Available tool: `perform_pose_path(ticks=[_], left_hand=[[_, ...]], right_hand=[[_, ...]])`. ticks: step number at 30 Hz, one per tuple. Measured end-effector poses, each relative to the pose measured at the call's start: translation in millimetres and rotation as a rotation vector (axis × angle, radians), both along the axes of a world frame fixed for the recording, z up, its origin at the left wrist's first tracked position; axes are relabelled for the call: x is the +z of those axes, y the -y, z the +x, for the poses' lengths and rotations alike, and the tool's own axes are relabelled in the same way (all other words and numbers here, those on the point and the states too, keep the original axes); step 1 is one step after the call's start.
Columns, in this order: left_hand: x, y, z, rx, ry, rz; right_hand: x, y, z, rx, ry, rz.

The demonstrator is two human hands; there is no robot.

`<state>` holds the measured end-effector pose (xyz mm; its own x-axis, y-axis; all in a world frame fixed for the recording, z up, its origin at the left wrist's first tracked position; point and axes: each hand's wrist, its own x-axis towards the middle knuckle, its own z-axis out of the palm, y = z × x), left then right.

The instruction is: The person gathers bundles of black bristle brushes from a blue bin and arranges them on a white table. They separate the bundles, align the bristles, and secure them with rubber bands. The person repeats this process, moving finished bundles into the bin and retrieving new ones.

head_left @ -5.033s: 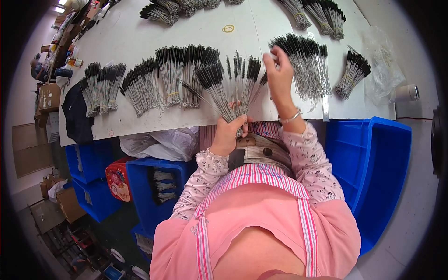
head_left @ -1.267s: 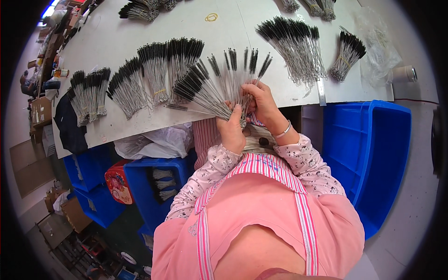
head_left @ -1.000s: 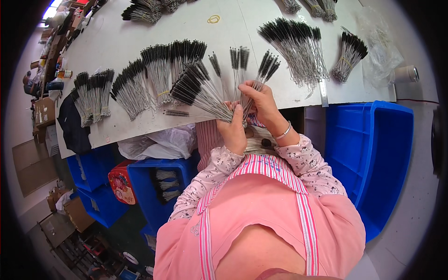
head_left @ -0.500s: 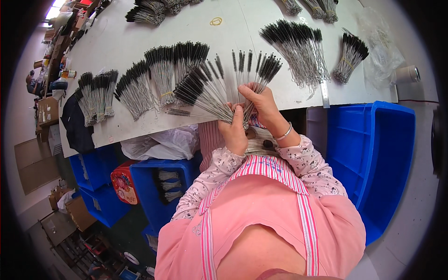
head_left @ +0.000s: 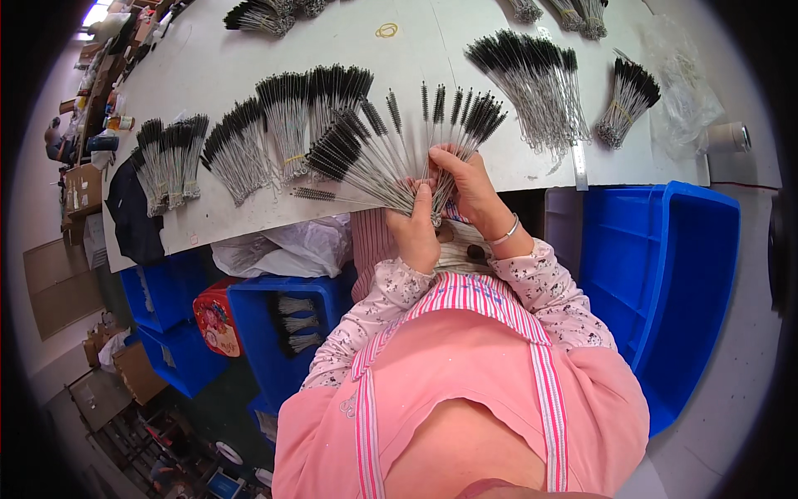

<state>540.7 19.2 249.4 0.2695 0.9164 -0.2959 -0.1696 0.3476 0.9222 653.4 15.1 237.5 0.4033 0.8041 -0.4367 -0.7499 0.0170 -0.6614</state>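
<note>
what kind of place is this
Probably a small workshop for sorting or bundling wire brushes: bundled brushes laid out across a long worktable, blue bins alongside, cardboard boxes nearby.

Single head-worn fisheye view, looking steeply down, close over table [head_left: 249, 50] edge

Both forearms rise from the lower edge in flowered pink sleeves, elbows bent, meeting in front of the chest. The left hand [head_left: 413, 235] is closed in a fist-like grip, thumb up. The right hand [head_left: 470, 187] sits just above and beside it, fingers curled inward, a bangle on its wrist.
</note>
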Motion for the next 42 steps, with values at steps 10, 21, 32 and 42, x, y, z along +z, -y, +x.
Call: perform_pose_path(ticks=[10, 21, 32, 42], left_hand=[[-2.8, 2.2, 2.8, 0.140, -0.030, -0.002], [-3.3, 1.3, 1.8, 0.147, 0.011, -0.034], [-16.7, -0.4, 1.8, 0.077, -0.047, 0.154], [3.3, 6.5, 5.8, 0.093, 0.091, -0.154]], right_hand=[[-4.4, -6.0, -15.8, -0.181, 0.301, -0.120], [-4.9, 0.0, -12.6, -0.107, 0.057, -0.007], [5.8, -1.0, -5.5, -0.071, -0.047, -0.053], [-1.8, -10.0, -1.0, -0.115, 0.001, -0.232]])
